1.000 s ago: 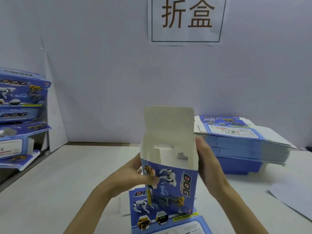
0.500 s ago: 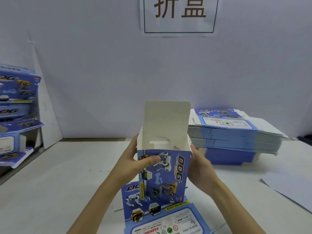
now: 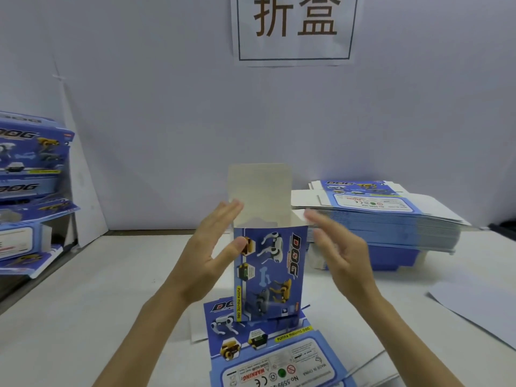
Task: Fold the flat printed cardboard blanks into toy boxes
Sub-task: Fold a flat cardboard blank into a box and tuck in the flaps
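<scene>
Half-folded box stands upright w/ lid flap up, on a flat blank, centre of worktop. L grip open, fingers straight, thumb touching box's front-left edge. R grip open, blurred, just beside box's right side. Blank stack behind, right.

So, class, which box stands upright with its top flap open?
The middle box, between left hand and right hand; left boxes lie stacked, right blanks flat.
</scene>
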`<action>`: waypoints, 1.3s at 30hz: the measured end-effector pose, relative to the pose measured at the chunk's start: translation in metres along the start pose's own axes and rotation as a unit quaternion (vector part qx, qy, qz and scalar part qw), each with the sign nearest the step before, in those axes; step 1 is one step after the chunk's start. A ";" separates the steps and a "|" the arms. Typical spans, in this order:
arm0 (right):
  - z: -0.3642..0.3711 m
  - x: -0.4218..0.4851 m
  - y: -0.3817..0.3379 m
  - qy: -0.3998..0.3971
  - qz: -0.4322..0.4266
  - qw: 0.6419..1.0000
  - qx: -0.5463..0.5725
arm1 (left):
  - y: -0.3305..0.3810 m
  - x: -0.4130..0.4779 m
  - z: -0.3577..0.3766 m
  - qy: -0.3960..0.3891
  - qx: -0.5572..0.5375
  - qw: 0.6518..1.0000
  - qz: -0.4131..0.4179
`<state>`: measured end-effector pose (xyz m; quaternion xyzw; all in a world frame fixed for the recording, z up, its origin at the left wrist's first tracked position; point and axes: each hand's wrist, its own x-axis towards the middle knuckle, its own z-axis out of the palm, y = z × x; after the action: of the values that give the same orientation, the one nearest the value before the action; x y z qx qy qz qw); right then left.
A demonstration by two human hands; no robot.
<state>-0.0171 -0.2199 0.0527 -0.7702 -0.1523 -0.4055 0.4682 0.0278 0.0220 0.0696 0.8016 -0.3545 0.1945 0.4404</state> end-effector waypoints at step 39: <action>-0.018 -0.014 -0.031 -0.042 -0.086 0.983 -0.159 | -0.036 -0.037 0.048 -0.002 -0.201 0.959 -0.202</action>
<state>-0.0532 -0.2175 0.0648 -0.8353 -0.1709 -0.4303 0.2964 0.0299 0.0092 0.0002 0.7521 -0.2175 0.0248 0.6216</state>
